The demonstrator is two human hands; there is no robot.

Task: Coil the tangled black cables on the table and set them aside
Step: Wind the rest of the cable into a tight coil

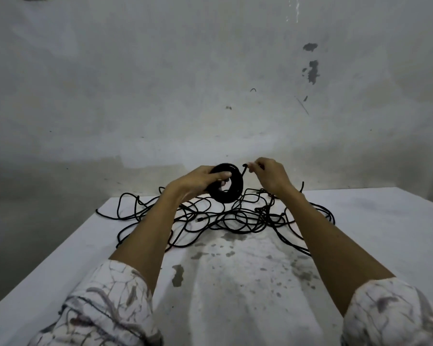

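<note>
Coil of black cable is sitting upright in the left hand, raised above the far part of the table; I'm seeing the thumb lying across the coil's near face and the fingers curling round its left side, so that hand is gripping the coil firmly. Right hand is hovering just beside the coil on its right, fingertips pinching the cable end, a short black piece running from the coil's top edge. Tangled cables are lying loose on the table under both hands, loops spreading left and right toward the table's far edge, one strand sticking up at the right near the wall. I'm noting no box, tray or bin anywhere here, only the bare stained tabletop holding the loose cable. Patterned white sleeves are showing rolled up on both forearms at the bottom.
</note>
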